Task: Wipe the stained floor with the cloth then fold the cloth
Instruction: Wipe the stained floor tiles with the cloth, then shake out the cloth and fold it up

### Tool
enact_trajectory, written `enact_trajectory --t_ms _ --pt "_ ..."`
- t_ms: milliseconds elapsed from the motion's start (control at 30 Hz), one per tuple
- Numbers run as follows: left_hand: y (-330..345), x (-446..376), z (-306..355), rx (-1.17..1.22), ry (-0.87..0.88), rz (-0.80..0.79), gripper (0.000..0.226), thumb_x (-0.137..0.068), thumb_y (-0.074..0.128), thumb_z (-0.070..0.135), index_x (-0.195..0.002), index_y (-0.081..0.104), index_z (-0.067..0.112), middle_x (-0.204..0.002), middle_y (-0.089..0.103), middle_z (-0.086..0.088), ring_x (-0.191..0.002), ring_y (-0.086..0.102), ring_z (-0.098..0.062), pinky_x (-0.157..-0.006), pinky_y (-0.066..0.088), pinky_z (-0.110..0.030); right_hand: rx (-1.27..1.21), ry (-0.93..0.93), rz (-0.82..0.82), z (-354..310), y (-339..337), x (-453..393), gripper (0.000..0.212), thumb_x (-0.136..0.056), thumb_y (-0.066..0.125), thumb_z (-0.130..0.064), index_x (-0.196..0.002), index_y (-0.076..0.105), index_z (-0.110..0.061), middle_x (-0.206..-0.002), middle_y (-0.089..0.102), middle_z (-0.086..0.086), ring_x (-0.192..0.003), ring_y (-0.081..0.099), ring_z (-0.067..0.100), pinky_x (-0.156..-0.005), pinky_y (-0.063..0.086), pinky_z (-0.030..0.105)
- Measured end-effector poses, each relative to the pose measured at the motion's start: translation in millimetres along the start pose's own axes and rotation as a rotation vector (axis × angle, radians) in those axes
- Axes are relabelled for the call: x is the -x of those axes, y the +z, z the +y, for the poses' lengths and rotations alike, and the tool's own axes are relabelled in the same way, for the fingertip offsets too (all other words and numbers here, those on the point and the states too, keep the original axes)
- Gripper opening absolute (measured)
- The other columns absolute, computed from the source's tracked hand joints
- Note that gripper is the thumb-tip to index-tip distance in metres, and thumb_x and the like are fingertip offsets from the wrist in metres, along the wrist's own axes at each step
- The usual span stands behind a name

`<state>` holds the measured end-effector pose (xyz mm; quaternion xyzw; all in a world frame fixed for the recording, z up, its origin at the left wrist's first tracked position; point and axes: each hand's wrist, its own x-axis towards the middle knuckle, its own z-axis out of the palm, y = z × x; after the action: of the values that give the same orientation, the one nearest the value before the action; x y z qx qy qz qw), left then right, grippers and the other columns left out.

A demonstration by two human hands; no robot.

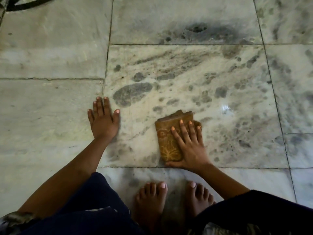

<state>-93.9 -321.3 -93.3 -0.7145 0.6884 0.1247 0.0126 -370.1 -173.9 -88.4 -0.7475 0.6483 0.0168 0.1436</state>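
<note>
A folded brown patterned cloth (pixel 167 139) lies on the pale marble floor (pixel 50 99) just in front of me. My right hand (pixel 189 146) presses flat on its right half, fingers straight and spread, thumb along its near edge. My left hand (pixel 103 121) rests flat on the bare floor to the left, fingers straight, apart from the cloth. Dark grey stains (pixel 132 93) blotch the tile beyond and around the cloth, with a heavier dark smear (pixel 198 29) on the far tile.
My two bare feet (pixel 174 200) stand on the floor close behind the cloth, with dark clothing (pixel 84 209) over my knees on both sides. A dark curved object (pixel 25 3) shows at the far left corner. Tile joints cross the floor.
</note>
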Motion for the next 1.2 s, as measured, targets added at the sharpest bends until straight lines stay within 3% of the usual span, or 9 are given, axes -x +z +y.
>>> enact_trajectory --t_ms 167,300,433,633,767,867,967,1067,1200 --pt "0.0 -1.1 0.0 -0.013 -0.003 -0.016 0.062 -0.099 0.022 0.043 -0.15 -0.001 0.016 -0.158 -0.003 -0.012 -0.145 -0.004 -0.026 -0.115 -0.006 -0.043 -0.053 0.104 0.073 13.8 -2.0 -19.9 0.108 -0.062 0.036 -0.086 -0.149 0.009 -0.027 -0.155 0.013 0.015 -0.14 0.007 0.044 -0.113 -0.002 0.051" --pt "-3.5 -3.3 2.5 -0.02 -0.019 -0.053 0.062 -0.099 0.022 0.043 -0.15 -0.002 0.015 -0.158 -0.005 -0.012 -0.145 -0.005 -0.025 -0.115 -0.008 -0.043 -0.061 0.258 0.048 31.1 -24.6 -66.3 0.092 -0.068 0.024 -0.082 -0.147 0.006 -0.039 -0.157 -0.001 0.017 -0.139 -0.003 0.051 -0.109 -0.01 0.057" --pt "-8.1 -3.3 4.3 -0.019 -0.028 -0.081 0.063 -0.099 0.021 0.042 -0.149 -0.004 0.015 -0.158 -0.007 -0.012 -0.145 -0.006 -0.025 -0.115 -0.009 -0.042 -0.05 0.22 0.031 19.1 -30.0 -71.2 0.07 -0.08 0.006 -0.07 -0.145 0.011 -0.046 -0.158 -0.005 0.008 -0.139 -0.011 0.048 -0.106 -0.015 0.062" --pt "-12.2 -2.0 6.3 -0.024 -0.042 -0.115 0.063 -0.099 0.021 0.044 -0.15 -0.004 0.015 -0.158 -0.008 -0.01 -0.145 -0.007 -0.023 -0.114 -0.01 -0.042 -0.196 -0.03 -0.093 -44.8 -23.3 -44.7 0.066 -0.081 -0.001 -0.065 -0.144 0.009 -0.047 -0.156 -0.017 0.002 -0.134 -0.029 0.037 -0.103 -0.026 0.056" --pt "-19.3 -1.0 9.6 -0.022 -0.046 -0.162 0.066 -0.098 0.021 0.048 -0.15 -0.003 0.016 -0.158 -0.008 -0.008 -0.145 -0.008 -0.022 -0.114 -0.011 -0.044 -0.598 -0.011 -0.172 -68.7 -31.2 -27.2 0.063 -0.089 0.012 -0.063 -0.145 0.023 -0.038 -0.158 0.012 -0.003 -0.139 -0.013 0.022 -0.11 -0.018 0.048" --pt "-22.2 4.9 19.1 0.02 0.045 -0.115 0.061 -0.099 0.024 0.044 -0.15 0.01 0.015 -0.159 -0.003 -0.006 -0.145 -0.007 -0.023 -0.114 -0.01 -0.045 -1.132 0.194 -0.144 -71.9 -64.5 -24.0 0.053 -0.095 0.028 -0.05 -0.129 0.053 -0.017 -0.13 0.054 0.009 -0.125 0.043 0.017 -0.106 0.029 0.031" --pt "-30.0 8.6 37.9 0.092 0.172 -0.087 0.064 -0.092 0.019 0.051 -0.145 0.03 0.018 -0.158 0.012 -0.007 -0.145 0.002 -0.026 -0.114 -0.003 -0.043 -1.67 0.349 -0.149 -65.3 -102.9 -21.8 0.05 -0.096 0.026 -0.053 -0.113 0.061 -0.022 -0.111 0.067 0.006 -0.104 0.063 0.02 -0.093 0.049 0.033" --pt "-54.8 10.1 66.3 0.498 0.175 -0.091 0.068 -0.09 0.021 0.056 -0.132 0.052 0.013 -0.143 0.044 -0.01 -0.135 0.035 -0.025 -0.109 0.024 -0.035 -2.0 0.491 -0.116 -49.4 -135.1 -29.1 0.053 -0.095 0.025 -0.056 -0.113 0.061 -0.021 -0.111 0.068 0.011 -0.1 0.065 0.03 -0.088 0.051 0.05" --pt "-100.2 6.3 105.1 1.194 -0.062 -0.453 0.044 -0.098 0.03 0.049 -0.118 0.059 0.022 -0.124 0.059 -0.002 -0.116 0.054 -0.017 -0.099 0.038 -0.031 -2.162 0.512 0.025 -25.9 -170.2 -44.3 0.063 -0.094 0.025 -0.057 -0.124 0.057 -0.012 -0.119 0.063 0.019 -0.109 0.061 0.035 -0.092 0.048 0.051"
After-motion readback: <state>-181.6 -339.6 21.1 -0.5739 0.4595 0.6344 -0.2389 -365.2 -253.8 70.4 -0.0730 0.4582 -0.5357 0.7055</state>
